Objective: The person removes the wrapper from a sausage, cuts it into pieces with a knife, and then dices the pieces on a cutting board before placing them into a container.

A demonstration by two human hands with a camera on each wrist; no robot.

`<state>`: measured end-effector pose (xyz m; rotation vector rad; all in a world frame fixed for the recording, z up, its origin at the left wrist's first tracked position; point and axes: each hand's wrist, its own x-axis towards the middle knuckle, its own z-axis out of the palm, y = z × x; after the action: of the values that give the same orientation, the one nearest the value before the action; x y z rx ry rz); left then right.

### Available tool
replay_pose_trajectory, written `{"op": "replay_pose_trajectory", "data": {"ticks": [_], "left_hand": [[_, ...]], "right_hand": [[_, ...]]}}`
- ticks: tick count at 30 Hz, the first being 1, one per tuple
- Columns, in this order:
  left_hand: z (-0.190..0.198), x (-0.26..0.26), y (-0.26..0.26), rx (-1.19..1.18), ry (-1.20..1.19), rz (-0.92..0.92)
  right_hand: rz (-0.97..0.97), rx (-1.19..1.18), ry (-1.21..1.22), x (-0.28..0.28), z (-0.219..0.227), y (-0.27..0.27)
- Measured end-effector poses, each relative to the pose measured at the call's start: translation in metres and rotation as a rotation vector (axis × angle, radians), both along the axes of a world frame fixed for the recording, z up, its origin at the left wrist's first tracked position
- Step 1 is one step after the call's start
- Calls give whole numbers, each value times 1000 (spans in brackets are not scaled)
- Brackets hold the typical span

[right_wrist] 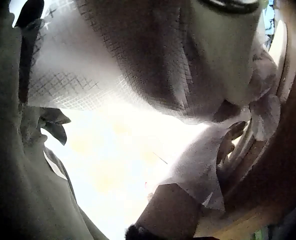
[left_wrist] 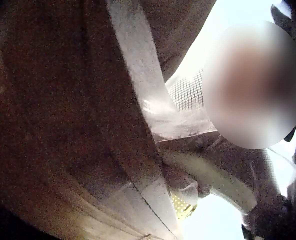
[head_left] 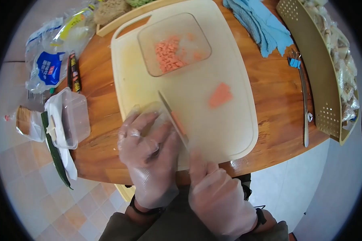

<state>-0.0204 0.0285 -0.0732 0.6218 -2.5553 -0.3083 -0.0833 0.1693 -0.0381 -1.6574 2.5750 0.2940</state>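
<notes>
In the head view my right hand (head_left: pixel 221 197), in a clear plastic glove, grips a kitchen knife (head_left: pixel 173 116) whose blade points away over the cutting board (head_left: pixel 237 128). My gloved left hand (head_left: pixel 151 156) lies just left of the blade, its bent fingers holding down a carrot piece mostly hidden beneath them. A thin orange strip (head_left: pixel 179 123) shows along the blade's right side. Farther right on the board lies a flat carrot slab (head_left: pixel 221 95). A clear container (head_left: pixel 149 70) at the board's far end holds diced carrot (head_left: pixel 169 54). Both wrist views are dark, showing glove and sleeve.
Left of the board are an empty plastic box (head_left: pixel 78 116), a cucumber (head_left: pixel 56 154) and plastic packaging (head_left: pixel 50 68). A blue cloth (head_left: pixel 261 28) lies at the back right. Beside it are long tweezers (head_left: pixel 305 108), a blue binder clip (head_left: pixel 295 63) and a perforated basket (head_left: pixel 321 80) of wrapped items.
</notes>
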Motion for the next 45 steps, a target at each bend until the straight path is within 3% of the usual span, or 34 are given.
{"op": "replay_pose_trajectory", "data": {"ticks": [1,3,4,5,7,10,14,16,17,19,20,22,29,32,34,38,39,40,42,43,45], "left_hand": [[1,-2,1,-9,5,11],[-1,-6,4,210,97,153],[-3,-3,6,268,104,234],[-3,-2,5,266,116,239],[-2,1,4,177,86,117],[-4,4,6,226,137,202],[9,13,11,184,254,174],[20,15,15,625,313,218],[22,8,18,614,317,219],[25,-9,26,973,524,363],[33,-12,25,964,521,356],[49,-17,22,1410,586,298],[28,-16,23,1393,684,271],[28,-17,21,1250,579,374],[22,-17,15,1145,610,423],[25,-20,12,1023,638,451],[19,-16,11,1036,637,457],[9,-11,9,926,528,378],[7,-3,5,663,308,212],[10,-2,5,662,306,213],[20,-3,7,493,87,269]], "right_hand": [[11,-9,5,-6,1,1],[-104,-47,-430,-19,3,1],[-214,62,-423,-13,3,-2],[-207,59,-413,-15,1,-3],[-324,-317,-734,-24,-3,0],[-332,-461,-771,-27,-6,9],[-263,-572,-907,-40,-5,21],[-160,-671,-1058,-40,-9,25],[-151,-679,-1059,-39,-6,26],[-198,-600,-1141,-36,3,29],[-197,-613,-1143,-37,5,28],[-113,-591,-1179,-37,5,27],[-19,-768,-1045,-34,-13,34],[-58,-654,-992,-37,-2,36],[-90,-385,-656,-39,9,32],[-68,-383,-461,-50,2,38],[19,-360,-361,-54,1,41],[106,-340,-261,-58,1,44],[102,-319,-282,-61,3,46],[95,-304,-297,-62,4,46],[42,-291,-359,-64,5,45]]}}
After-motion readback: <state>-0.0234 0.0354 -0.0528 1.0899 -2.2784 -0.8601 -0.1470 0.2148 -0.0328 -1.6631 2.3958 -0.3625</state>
